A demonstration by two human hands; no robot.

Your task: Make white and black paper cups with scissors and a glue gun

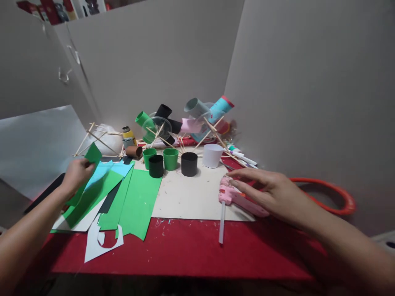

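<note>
My left hand (pixel 79 174) pinches a piece of green paper (pixel 93 153) above the paper pile at the left. My right hand (pixel 262 187) is over a pink glue gun (pixel 227 191), its fingers apart and the fingertips at the gun's top end. A clear glue stick (pixel 221 224) juts from the gun toward the table's front. Green sheets (pixel 140 201) lie under and beside my left hand. Black cups (pixel 189 163), green cups (pixel 170 158) and a white cup (pixel 212 155) stand at the middle back of the pale board (pixel 185 199).
Behind the cups stands a stick frame with coloured tubes (pixel 196 107) and clear discs. A red cloth (pixel 173 257) covers the table. An orange ring (pixel 338 197) lies at the right. A white paper cutout (pixel 92 244) is at the front left; a brown tube (pixel 133 151) lies farther back.
</note>
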